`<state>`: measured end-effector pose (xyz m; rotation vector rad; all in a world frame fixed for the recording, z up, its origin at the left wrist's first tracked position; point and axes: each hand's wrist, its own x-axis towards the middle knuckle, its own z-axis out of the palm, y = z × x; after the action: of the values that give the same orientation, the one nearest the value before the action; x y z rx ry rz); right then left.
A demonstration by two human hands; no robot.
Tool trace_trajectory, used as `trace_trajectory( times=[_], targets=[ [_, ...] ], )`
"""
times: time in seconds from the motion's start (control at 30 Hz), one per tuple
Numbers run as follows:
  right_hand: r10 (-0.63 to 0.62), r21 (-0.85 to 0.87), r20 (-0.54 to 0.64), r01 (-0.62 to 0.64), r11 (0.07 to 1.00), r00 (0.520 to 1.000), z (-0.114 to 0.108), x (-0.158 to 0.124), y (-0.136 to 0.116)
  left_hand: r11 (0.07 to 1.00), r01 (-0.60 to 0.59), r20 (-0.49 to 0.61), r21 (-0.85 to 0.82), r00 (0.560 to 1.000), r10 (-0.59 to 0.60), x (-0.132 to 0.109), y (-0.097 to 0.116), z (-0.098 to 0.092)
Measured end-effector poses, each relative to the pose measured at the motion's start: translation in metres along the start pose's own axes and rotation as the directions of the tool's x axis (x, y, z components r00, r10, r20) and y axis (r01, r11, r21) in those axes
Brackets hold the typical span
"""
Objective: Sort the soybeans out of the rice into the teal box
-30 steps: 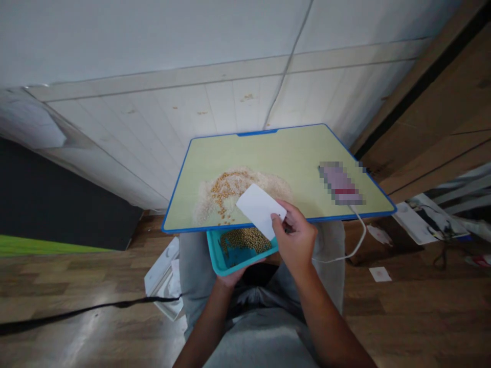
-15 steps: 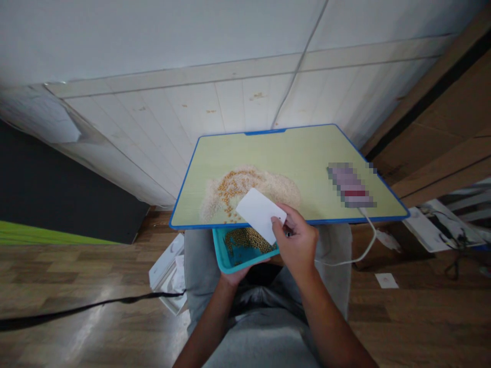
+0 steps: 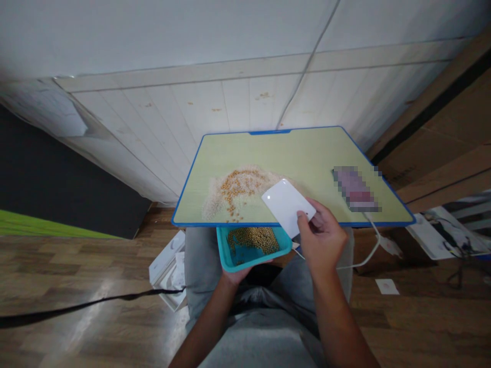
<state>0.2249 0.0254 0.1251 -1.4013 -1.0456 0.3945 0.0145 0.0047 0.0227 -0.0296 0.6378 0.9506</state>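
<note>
My right hand (image 3: 322, 235) pinches a flat white card (image 3: 286, 204) with rounded corners, thumb on top, above the front edge of the tabletop. My left hand (image 3: 236, 275) is under a turquoise plastic tub (image 3: 226, 259), gripping it from below; most of its fingers are hidden. Round yellowish beans, like soybeans (image 3: 261, 240), lie in the tub, which sits just under the table's front edge. On the tabletop spreads a heap of rice (image 3: 215, 202), with more soybeans (image 3: 232, 190) mixed in and a few loose ones near the edge.
The small pale-green table (image 3: 307, 153) has a blue rim and stands against a white panelled wall. A blurred-out phone (image 3: 356, 189) with a white cable (image 3: 374, 250) lies at its right. Cardboard boxes (image 3: 433, 117) rise on the right; an open white box (image 3: 169, 271) is on the floor.
My right hand has moved the card to the right, off the tub and the middle of the heap. The left hand still holds the tub in nearly the same place.
</note>
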Motion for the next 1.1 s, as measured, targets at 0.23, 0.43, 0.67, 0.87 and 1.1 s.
trace_trajectory(
  times=[0.23, 0.43, 0.67, 0.87, 1.1],
  targets=[
    [-0.051, -0.033, 0.177, 0.058, 0.998, 0.983, 0.012, -0.015, -0.01, 0.999, -0.023, 0.0, 0.036, 1.0, 0.023, 0.003, -0.001, -0.007],
    [-0.02, -0.06, 0.103, 0.026, 0.998, 0.994, 0.013, -0.007, -0.004, 0.997, -0.054, -0.06, 0.05, 0.997, 0.057, -0.003, -0.002, 0.0],
    [0.013, -0.026, -0.008, -0.013, 1.0, 1.0, 0.001, 0.01, 0.005, 0.995, -0.055, -0.094, 0.078, 0.994, 0.062, -0.008, 0.0, 0.012],
    [0.004, -0.019, -0.016, -0.004, 1.0, 1.0, 0.006, 0.007, 0.003, 0.998, -0.036, -0.057, 0.046, 0.998, 0.038, -0.007, -0.001, 0.008],
    [-0.044, -0.068, 0.088, 0.05, 0.996, 0.995, 0.024, -0.002, -0.002, 0.998, -0.045, -0.104, 0.042, 0.993, 0.05, -0.003, 0.0, 0.001]
  ],
)
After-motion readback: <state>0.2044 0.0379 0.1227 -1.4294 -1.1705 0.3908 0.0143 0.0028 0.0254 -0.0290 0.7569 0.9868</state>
